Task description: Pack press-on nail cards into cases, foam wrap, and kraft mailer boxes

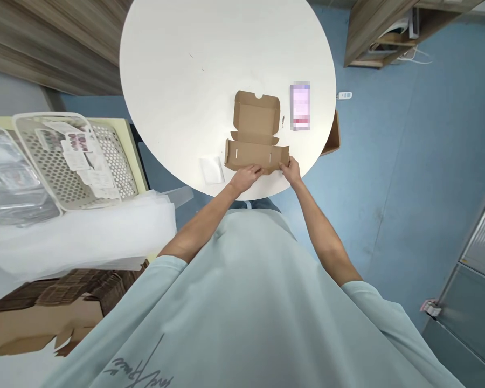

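A brown cardboard box (259, 119), partly folded with its lid spread open away from me, lies on the round white table (173, 81). My left hand (246, 178) rests at the middle of the box's near edge, fingers bent over the cardboard. At the near right corner, my right hand (291, 171) pinches a side flap between thumb and fingers. A small white packet (212, 170) lies left of the box, close to my left hand. The fingertips of my left hand are partly hidden.
A blurred pink-screened device (300, 106) lies right of the box. To the left stand a perforated white basket (123, 156) holding papers, a pile of white sheets (84, 231) and stacked flat cardboard (44, 323). An open brown carton (332, 137) sits below the table's right edge.
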A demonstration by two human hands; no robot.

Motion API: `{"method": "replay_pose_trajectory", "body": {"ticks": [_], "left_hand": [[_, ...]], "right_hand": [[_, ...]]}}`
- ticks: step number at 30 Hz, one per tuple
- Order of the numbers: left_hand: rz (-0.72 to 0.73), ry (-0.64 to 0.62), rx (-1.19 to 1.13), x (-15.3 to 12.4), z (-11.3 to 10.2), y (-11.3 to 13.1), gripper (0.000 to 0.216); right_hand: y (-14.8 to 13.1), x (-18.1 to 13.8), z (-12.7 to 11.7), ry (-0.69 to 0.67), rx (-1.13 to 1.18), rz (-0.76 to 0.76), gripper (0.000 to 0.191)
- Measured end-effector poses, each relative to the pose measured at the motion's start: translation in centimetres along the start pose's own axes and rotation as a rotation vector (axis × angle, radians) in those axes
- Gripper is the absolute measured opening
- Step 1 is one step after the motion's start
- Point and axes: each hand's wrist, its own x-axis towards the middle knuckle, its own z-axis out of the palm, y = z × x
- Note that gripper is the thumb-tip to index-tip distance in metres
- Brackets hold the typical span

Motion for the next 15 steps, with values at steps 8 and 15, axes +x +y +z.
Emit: {"method": "replay_pose_trajectory", "body": {"ticks": [8, 15], "left_hand": [[-0.058, 0.011, -0.042, -1.7, -0.2, -3.9, 0.071], [-0.123, 0.026, -0.124, -2.9, -2.2, -6.9, 0.087]], "right_hand": [[-0.6, 0.2, -0.7, 0.083, -0.090, 0.116, 0.048], [-5.3, 3.0, 1.2, 0.047, -0.070, -0.076, 0.075]]}}
